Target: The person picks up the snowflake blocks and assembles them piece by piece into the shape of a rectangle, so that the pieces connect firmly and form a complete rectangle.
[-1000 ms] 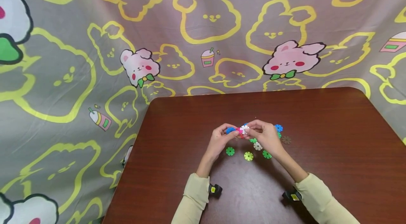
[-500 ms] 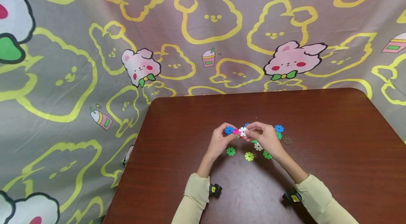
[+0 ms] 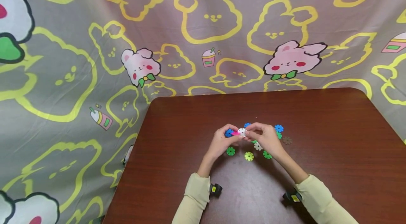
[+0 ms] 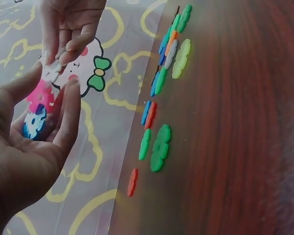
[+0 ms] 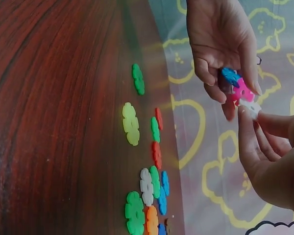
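Three small notched plastic building discs, seemingly linked in a row, are raised above the table between the hands. A blue disc [image 4: 35,123] sits at the left end, a pink disc [image 4: 40,96] in the middle and a white disc [image 3: 242,132] at the right. My left hand [image 3: 221,142] holds the blue and pink pair, its thumb and fingers on either side of the pink one. With thumb and forefinger, my right hand [image 3: 265,138] pinches the white disc where it meets the pink. Whether their slots are fully engaged cannot be seen.
Loose discs lie on the brown table [image 3: 177,153] below and beyond the hands: green [image 3: 230,151], yellow [image 3: 249,156], white [image 3: 258,146], blue [image 3: 278,128] and brown [image 3: 287,140] among several others. A patterned cloth [image 3: 228,23] hangs behind the table.
The discs have been turned between the fingers: the pink one now appears nearly edge-on in the head view, and the white one has shifted slightly left. Both arms stay almost in place.
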`<state>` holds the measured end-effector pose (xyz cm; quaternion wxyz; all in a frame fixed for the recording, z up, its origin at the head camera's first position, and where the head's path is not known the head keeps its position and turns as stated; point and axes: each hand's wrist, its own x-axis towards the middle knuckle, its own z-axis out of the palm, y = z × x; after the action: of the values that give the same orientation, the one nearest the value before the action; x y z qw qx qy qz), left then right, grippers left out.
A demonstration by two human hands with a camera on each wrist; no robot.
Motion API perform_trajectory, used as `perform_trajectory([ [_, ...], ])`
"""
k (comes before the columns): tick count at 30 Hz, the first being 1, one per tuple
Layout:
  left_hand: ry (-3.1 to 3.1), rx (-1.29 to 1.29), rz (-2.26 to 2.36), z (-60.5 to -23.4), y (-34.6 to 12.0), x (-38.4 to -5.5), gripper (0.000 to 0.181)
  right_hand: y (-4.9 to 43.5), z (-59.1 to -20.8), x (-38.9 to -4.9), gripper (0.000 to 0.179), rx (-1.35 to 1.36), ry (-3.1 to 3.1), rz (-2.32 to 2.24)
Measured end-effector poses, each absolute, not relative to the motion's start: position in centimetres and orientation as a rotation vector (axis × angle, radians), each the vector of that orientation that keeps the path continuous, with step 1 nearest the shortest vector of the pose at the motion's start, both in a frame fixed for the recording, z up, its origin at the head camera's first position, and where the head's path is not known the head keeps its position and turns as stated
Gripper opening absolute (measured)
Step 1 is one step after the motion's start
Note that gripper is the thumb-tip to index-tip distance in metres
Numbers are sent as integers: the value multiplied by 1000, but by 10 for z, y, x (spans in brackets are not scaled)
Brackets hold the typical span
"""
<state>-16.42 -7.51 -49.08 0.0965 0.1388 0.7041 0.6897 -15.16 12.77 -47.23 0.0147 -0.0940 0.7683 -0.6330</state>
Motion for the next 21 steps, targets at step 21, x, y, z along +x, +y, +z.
perform_trajectory([
  [21, 2089, 275, 2172, -491, -75, -165, 20, 161, -518, -153, 24, -812, 2999, -927],
])
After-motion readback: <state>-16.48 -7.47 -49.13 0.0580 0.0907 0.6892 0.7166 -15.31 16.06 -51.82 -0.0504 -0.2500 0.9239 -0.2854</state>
